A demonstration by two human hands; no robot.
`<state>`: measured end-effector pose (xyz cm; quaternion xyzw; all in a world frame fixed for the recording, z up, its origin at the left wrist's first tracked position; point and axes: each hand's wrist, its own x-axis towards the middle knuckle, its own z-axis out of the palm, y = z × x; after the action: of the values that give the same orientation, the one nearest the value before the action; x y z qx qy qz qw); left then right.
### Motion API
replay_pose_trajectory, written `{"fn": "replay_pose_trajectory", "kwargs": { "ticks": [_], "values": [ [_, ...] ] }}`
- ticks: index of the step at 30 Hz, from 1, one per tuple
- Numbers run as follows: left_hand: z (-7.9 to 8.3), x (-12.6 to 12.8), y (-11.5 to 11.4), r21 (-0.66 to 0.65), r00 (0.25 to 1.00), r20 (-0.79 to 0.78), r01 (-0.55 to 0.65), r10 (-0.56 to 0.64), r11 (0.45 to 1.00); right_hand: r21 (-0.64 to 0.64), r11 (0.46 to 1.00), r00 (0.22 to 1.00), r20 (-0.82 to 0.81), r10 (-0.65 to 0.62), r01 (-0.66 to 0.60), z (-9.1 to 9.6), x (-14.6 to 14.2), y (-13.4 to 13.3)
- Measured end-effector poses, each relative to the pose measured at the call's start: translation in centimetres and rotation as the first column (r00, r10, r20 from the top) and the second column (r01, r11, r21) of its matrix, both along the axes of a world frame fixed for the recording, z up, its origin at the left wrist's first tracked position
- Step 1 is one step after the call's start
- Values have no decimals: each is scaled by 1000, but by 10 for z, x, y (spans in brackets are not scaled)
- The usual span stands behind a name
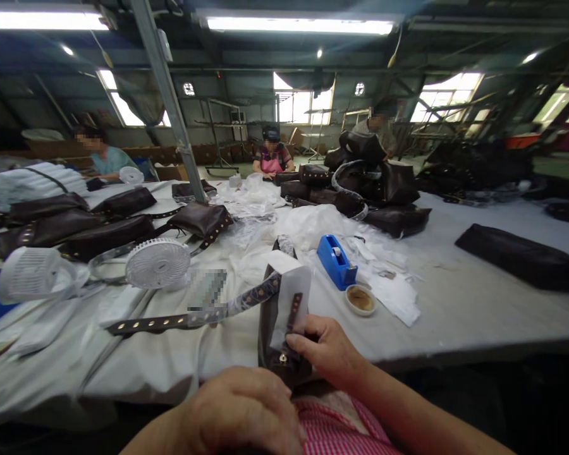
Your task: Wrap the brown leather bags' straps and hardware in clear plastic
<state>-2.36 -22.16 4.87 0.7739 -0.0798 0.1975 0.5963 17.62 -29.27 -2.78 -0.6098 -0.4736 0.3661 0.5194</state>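
A dark brown leather bag [267, 322] stands at the table's near edge, with a white sheet [289, 284] over its face. A short studded strap [296, 306] lies on that sheet. My right hand [329, 349] pinches the strap's lower end between thumb and fingers, just above a small metal clasp [283, 358]. Below and left of the bag, my left hand [241, 407] is closed with its fingers curled under; what they hold, if anything, is hidden. A long studded strap [171, 322], partly wrapped in clear plastic, runs leftward from the bag.
Right of the bag are a blue tape dispenser [336, 260] and a round dish [361, 300] with brown contents. A white fan [158, 263] stands left. Dark bags [355, 196] are piled behind crumpled plastic [308, 221]. A co-worker [271, 158] sits across the table.
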Motion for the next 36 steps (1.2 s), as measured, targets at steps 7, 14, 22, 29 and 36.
{"fn": "replay_pose_trajectory", "kwargs": {
  "ticks": [7,14,22,29,36],
  "values": [
    [3,42,12,-454,911,-312,-392,269,800,54,974,840,-518,-162,221,20,30,5],
    [19,72,30,-643,909,-327,-413,257,644,37,924,544,-817,-191,379,49,51,14],
    [26,87,22,-533,839,-368,-544,402,648,84,956,552,-829,-89,280,64,38,17],
    [18,83,16,-463,860,-284,-509,423,726,93,951,529,-844,-81,294,70,37,24],
    [19,82,10,-93,776,-230,-618,587,781,159,948,581,-813,-33,276,72,28,25]
  ]
}}
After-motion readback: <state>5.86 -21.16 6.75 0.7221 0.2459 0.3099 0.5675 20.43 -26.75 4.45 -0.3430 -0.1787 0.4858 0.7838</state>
